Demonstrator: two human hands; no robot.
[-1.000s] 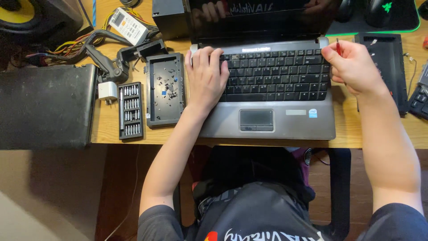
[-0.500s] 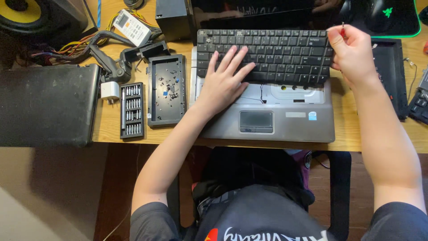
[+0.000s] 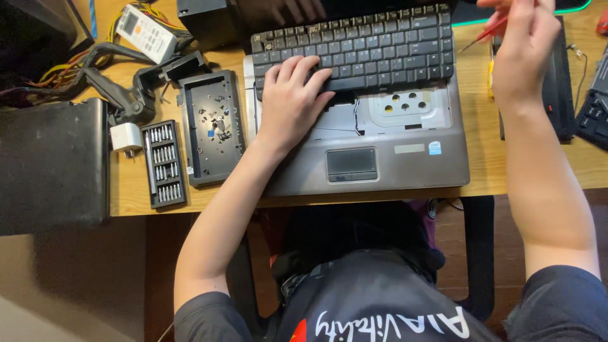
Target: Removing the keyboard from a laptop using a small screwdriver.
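Left hand lies flat, fingers spread, on a loosened black keyboard lifted off a grey laptop. Right hand pinches a red screwdriver. Left of the left hand, a tray holds loose screws, then a bit case.

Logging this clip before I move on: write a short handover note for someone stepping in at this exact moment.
Left hand: flat on the laptop keyboard, fingers spread over the lower key rows, pressing rather than gripping.
Right hand: raised beside the laptop's right edge, its grip closed on a thin red-handled screwdriver.
Keyboard: already out of its seat and pushed toward the screen, baring the laptop base with a thin cable at its middle.
Black tray left of the laptop holds loose screws; the bit set lies beside it.
Left: keyboard is still on the laptop; whether its cable is attached cannot be told.
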